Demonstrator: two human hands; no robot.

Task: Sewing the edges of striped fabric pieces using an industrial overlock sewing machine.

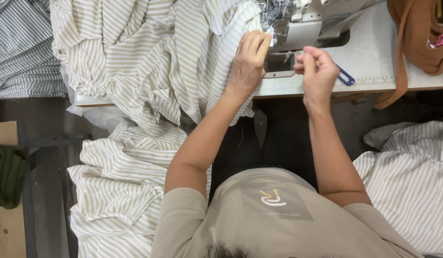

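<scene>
We press left hand (250,59) flat on beige-striped cotton fabric (150,62) at grey sewing machine (302,21); right hand (317,71) pinches unclear small thing; seam seemingly unfinished.

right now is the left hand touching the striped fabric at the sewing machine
Touching. The head view shows the left hand lying flat on the striped fabric, fingers beside the sewing machine.

Garment sewing workshop | sewing machine (298,21) top centre on worktable (374,57) | striped fabric (150,57) heaped upper left, lower left, right edge
</scene>
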